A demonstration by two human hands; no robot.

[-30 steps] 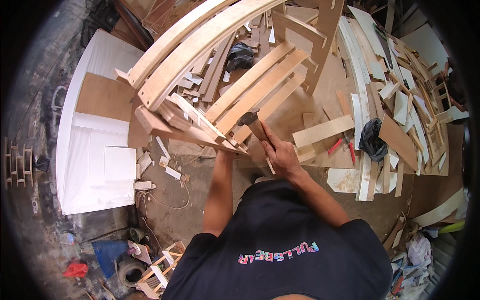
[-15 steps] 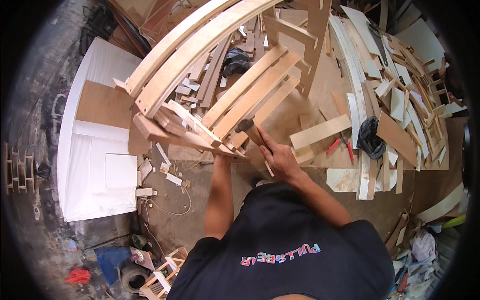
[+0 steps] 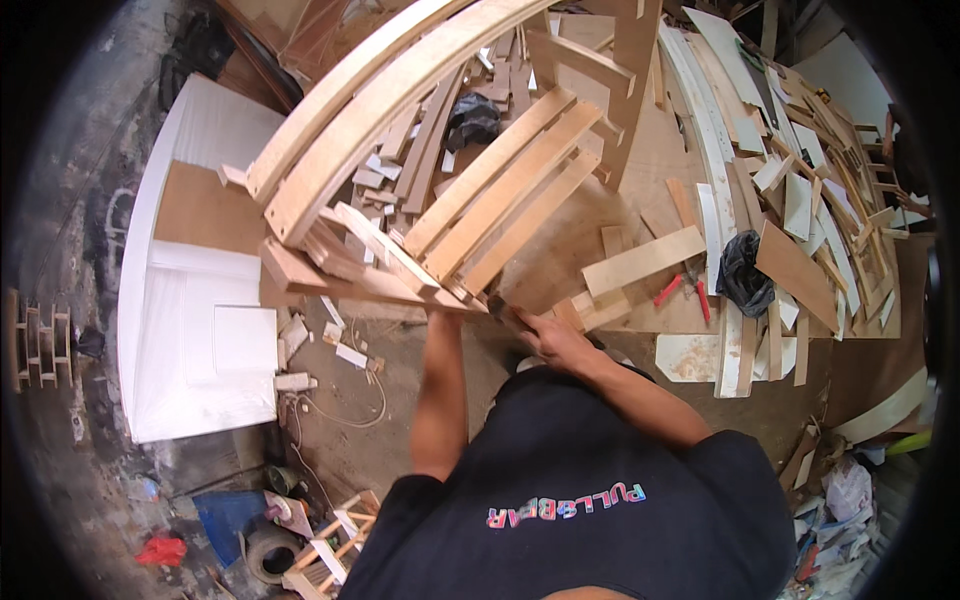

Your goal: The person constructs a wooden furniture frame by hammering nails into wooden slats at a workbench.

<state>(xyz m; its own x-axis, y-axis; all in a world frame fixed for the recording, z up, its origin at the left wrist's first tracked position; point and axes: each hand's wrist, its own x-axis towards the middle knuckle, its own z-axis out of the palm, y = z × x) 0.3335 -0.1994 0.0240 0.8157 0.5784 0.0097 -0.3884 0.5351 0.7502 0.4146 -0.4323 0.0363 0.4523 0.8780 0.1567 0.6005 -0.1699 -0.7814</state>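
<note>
A large slatted wooden frame (image 3: 520, 190), pale and partly curved, stands in front of me on the worktable. My left hand (image 3: 443, 318) grips it from below at its near rail, and the wood hides most of the fingers. In my right hand (image 3: 560, 342) is a hammer (image 3: 507, 312), the fingers closed round its handle. The hammer's dark head is down beside the near right end of that rail; whether it touches the wood I cannot tell.
Pliers with red handles (image 3: 702, 300) lie on the worktable right of a loose board (image 3: 643, 262). Black plastic bags (image 3: 745, 285) and piled wood offcuts (image 3: 800, 210) are farther right. A white-wrapped panel (image 3: 200, 400) stands at left, a cable (image 3: 375, 400) on the floor.
My right hand has brought the hammer down, from above the slats to the end of the near rail. The left hand stays at the rail, and the frame has shifted slightly.
</note>
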